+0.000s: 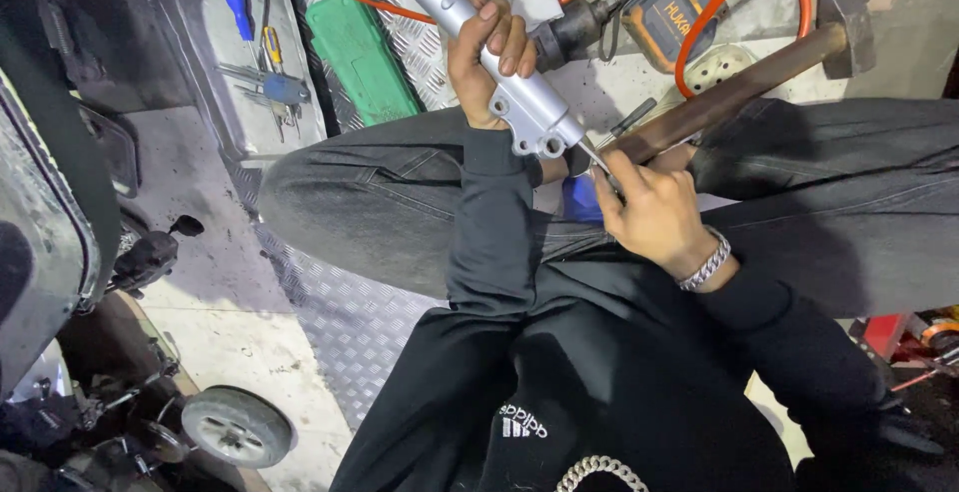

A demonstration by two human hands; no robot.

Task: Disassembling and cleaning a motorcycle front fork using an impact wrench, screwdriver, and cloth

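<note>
The left hand was clamped round a silver fork leg slanting up-left, while the right hand, just below-right, pinched a thin tool at its lower end.

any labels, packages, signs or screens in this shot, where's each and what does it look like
Label on the power tool: top centre right, on the floor among the orange cable; dark panel with yellow lettering on a yellow and black body.
Logo on the black top: bottom centre, on the chest; small white mark with stripes.
No packages, signs or screens show.
</note>
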